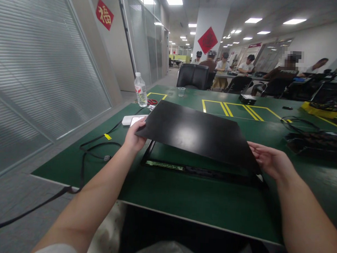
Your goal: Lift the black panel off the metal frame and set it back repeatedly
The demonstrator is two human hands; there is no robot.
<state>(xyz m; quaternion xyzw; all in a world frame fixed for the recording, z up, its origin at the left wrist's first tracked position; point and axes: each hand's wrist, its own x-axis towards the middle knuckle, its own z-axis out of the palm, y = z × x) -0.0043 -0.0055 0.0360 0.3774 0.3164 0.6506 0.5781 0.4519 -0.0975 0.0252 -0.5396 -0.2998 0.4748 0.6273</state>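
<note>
Left hand: I see my left hand [135,135] clamped on the near left corner of a black panel [190,131], thumb on top.
Right hand: my right hand [269,159] has its fingers bent against the panel's right edge; from here I cannot tell whether they close around it.
Black panel: between my two hands, tilted, raised above the table [199,205], a pale glare on its upper face.
Dark frame: below the panel and between my hands, I make out a dark frame [211,174] lying on the green tabletop, partly covered from view; a green circuit strip [165,166] runs along its near side.
Cable: left of my left hand, a black cable [84,153] with a yellow tag [107,137] and a grey plug [107,158].
White block: just beyond my left hand, a white block [127,120].
Bottle: farther beyond that hand, a clear bottle [140,90] stands upright, red-handled scissors [152,102] near its base.
Cup: well ahead of both hands, a clear cup [181,91].
Tape: ahead of my right hand, yellow tape lines [228,109].
Dark bundle: to the right, beyond my right hand, a dark bundle [317,148], its details too dim for me.
</note>
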